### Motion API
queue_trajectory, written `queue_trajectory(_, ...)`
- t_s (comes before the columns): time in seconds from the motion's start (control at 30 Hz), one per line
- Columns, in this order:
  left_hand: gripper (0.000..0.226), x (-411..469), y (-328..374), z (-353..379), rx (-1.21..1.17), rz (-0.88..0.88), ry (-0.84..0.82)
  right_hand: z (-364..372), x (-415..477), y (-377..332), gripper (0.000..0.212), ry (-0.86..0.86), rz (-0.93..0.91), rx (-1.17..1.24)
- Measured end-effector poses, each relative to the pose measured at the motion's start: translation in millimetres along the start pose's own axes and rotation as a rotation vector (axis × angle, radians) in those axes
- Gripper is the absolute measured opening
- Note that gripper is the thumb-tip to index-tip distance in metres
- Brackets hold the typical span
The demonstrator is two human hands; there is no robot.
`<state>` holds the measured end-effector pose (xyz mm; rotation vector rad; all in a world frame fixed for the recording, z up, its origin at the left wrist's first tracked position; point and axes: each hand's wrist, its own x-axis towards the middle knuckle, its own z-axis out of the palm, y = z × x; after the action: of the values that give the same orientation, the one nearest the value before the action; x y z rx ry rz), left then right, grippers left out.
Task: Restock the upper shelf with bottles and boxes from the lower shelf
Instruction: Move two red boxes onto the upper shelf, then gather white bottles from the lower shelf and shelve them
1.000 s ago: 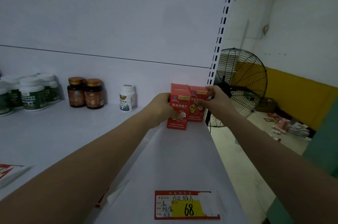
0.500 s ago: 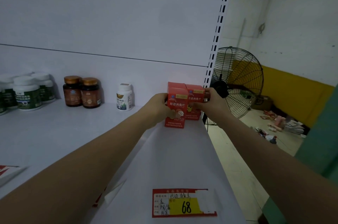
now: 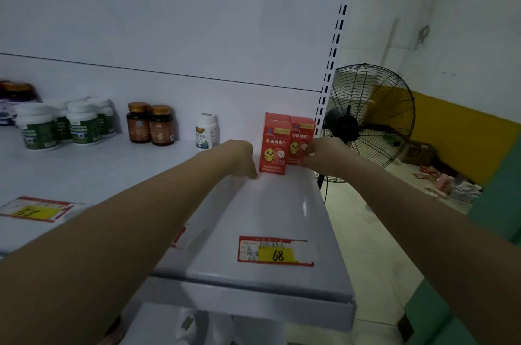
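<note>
left red box [image 3: 273, 147] and right red box [image 3: 303, 130] stood touching on upper shelf [image 3: 282, 212]. left hand [image 3: 242, 157] hung loose, empty, at their 9 o'clock; right hand [image 3: 324, 154] pinched right red box.

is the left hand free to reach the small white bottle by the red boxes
Probably yes: the left hand holds nothing, and the white bottle stands close on its left, nothing between.

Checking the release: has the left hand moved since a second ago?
Yes. The left hand has let go of the front box and shifted left, toward the white bottle; its fingers hang down, holding nothing. The right hand holds the rear box.
</note>
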<state>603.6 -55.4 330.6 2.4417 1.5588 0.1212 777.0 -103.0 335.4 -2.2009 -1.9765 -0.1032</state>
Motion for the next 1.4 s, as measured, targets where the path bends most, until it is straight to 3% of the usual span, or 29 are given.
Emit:
queue_trajectory(0.43,0.049,-125,-31,-23,0.031,0.12,0.161,-24,-100,-68,0.033,0.054,-0.005,0.03)
queue_trajectory(0.6,0.021,-203,-50,-28,-0.098,0.314,0.298,-32,-160,-118,0.036,0.171,0.032,-0.036)
queue_trajectory(0.73,0.031,-260,-67,-9,-0.234,0.514,0.432,-21,-215,-158,0.028,0.319,0.075,0.055)
queue_trajectory(0.97,0.036,-292,-96,77,-0.268,0.457,0.074,40,-298,-194,0.014,0.354,0.112,0.176)
queue_trajectory(1.17,0.041,-280,-117,172,-0.29,0.292,-0.197,136,-331,-154,0.021,0.068,0.295,0.231)
queue_trajectory(1.4,0.049,-237,-122,271,-0.252,0.2,-0.327,258,-330,-104,0.05,-0.182,0.392,0.332)
